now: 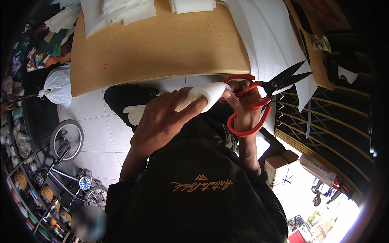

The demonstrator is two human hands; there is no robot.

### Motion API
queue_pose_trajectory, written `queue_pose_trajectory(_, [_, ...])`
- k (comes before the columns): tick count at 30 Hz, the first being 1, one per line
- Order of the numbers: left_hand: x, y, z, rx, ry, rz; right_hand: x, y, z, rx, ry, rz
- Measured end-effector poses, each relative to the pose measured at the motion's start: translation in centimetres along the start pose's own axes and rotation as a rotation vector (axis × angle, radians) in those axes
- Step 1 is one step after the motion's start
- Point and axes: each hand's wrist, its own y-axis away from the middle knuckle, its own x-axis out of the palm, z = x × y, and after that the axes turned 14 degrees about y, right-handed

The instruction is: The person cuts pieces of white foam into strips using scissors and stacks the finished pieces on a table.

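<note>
My left hand [164,117] is wrapped round a folded piece of soft white sheet [210,92], which looks like thin foam or padded fabric. It is held above my lap, just off the table's near edge. My right hand [246,106] grips large scissors [274,84] with red-coated handles, and its thumb touches the end of the white piece. The dark blades stand apart and point up to the right, away from the sheet. Another pale strip [135,114] shows beyond my left wrist, and I cannot tell whether it belongs to the same piece.
Ahead stands a wooden table [162,48] bearing a stack of white sheets [125,11] and a white bundle [192,5]. A long white sheet [267,36] drapes over its right side. On the left are a tied plastic bag [57,87] and a bicycle [67,141]. A cardboard box [281,160] sits right.
</note>
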Motion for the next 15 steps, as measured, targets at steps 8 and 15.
queue_pose_trajectory(8, [0.1, 0.1, 0.4, -0.154, 0.224, -0.080, -0.9, 0.0, 1.0, 0.070, -0.177, 0.042])
queue_pose_trajectory(15, [0.4, 0.2, 1.1, -0.156, 0.554, -0.200, -1.4, 0.0, 1.3, 0.064, -0.206, 0.076])
